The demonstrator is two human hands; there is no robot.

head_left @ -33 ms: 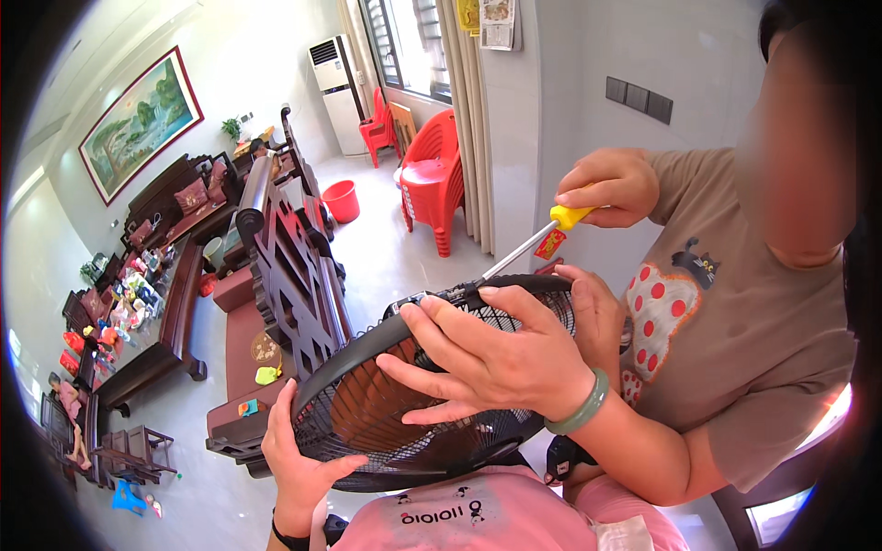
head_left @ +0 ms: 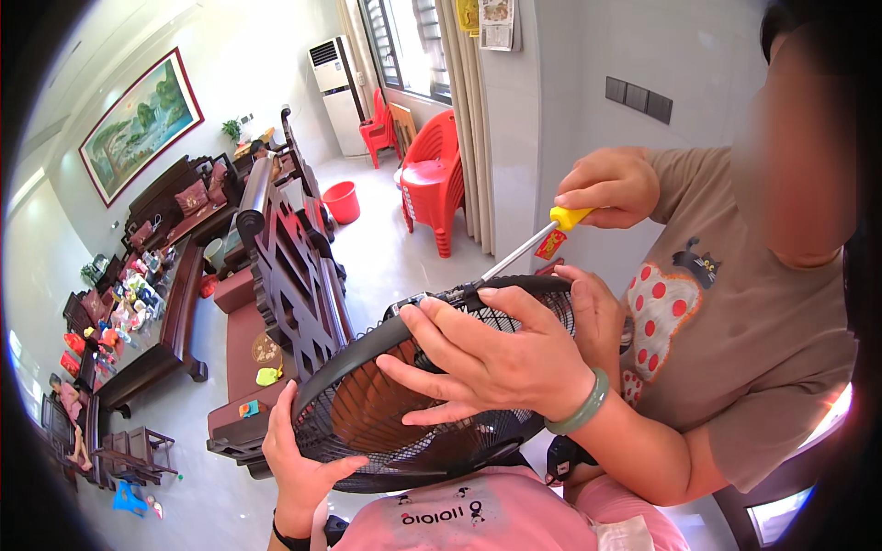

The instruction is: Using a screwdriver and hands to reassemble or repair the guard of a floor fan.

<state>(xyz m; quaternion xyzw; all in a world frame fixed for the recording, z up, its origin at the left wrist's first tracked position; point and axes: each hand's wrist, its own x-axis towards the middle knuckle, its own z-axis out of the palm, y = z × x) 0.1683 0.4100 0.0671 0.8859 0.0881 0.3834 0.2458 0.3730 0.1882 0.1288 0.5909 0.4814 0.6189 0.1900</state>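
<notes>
A round black fan point(head_left: 367, 404) is tilted over my lap, its brown blades showing through the mesh guard. My left hand point(head_left: 301, 459) grips the left rim, thumb over the mesh. On the right side, my right hand point(head_left: 599, 317) holds the rim, partly hidden behind a co-worker's arm. The co-worker's left hand point(head_left: 505, 349), with a green bangle point(head_left: 585, 404), lies across the guard with fingers spread near the top rim. Their right hand point(head_left: 611, 188) holds a screwdriver point(head_left: 524, 252) with a yellow handle, its tip against a black fitting on the top rim.
The co-worker point(head_left: 735, 303) stands close on my right. A carved dark wooden bench point(head_left: 285, 248) with brown cushions is beyond the fan on the left. Further off are stacked red plastic chairs point(head_left: 432, 184), a red bucket point(head_left: 342, 202) and a cluttered low table point(head_left: 156, 340).
</notes>
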